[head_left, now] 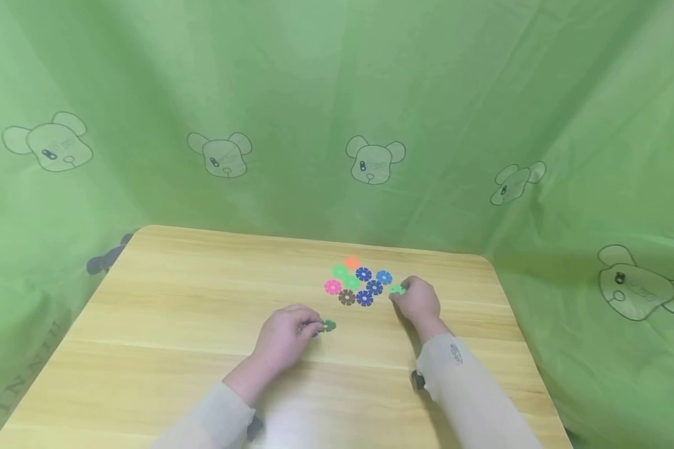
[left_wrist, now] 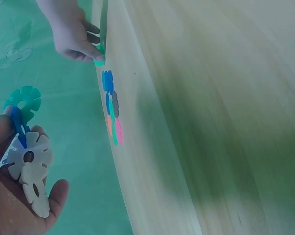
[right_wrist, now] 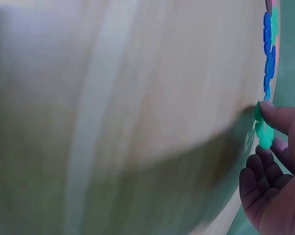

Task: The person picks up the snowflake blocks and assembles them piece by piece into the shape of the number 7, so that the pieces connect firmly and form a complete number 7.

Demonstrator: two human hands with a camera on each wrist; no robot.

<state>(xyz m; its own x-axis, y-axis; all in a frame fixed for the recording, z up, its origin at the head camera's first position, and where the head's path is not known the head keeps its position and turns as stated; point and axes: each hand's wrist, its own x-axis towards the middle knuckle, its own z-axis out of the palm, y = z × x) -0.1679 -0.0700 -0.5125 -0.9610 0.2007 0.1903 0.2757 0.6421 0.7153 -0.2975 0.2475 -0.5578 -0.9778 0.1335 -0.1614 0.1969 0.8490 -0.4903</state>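
Note:
My left hand (head_left: 283,333) is raised over the table and holds a small chain of slotted snowflake discs. In the left wrist view, a green disc (left_wrist: 29,98) stands at the chain's tip, joined to a blue disc (left_wrist: 16,120), with white discs (left_wrist: 37,169) below against the fingers. My right hand (head_left: 420,301) pinches a light green snowflake disc (right_wrist: 265,137) between thumb and fingers, at the right side of a flat cluster. That cluster has several discs: orange (head_left: 352,262), pink (head_left: 332,287), brown (head_left: 347,297), light green (head_left: 339,271) and blue (head_left: 364,298).
The wood-grain table (head_left: 174,299) has rounded far corners. A green curtain (head_left: 297,187) printed with bear heads hangs behind it and at both sides. Something dark (head_left: 107,259) shows beyond the table's left edge.

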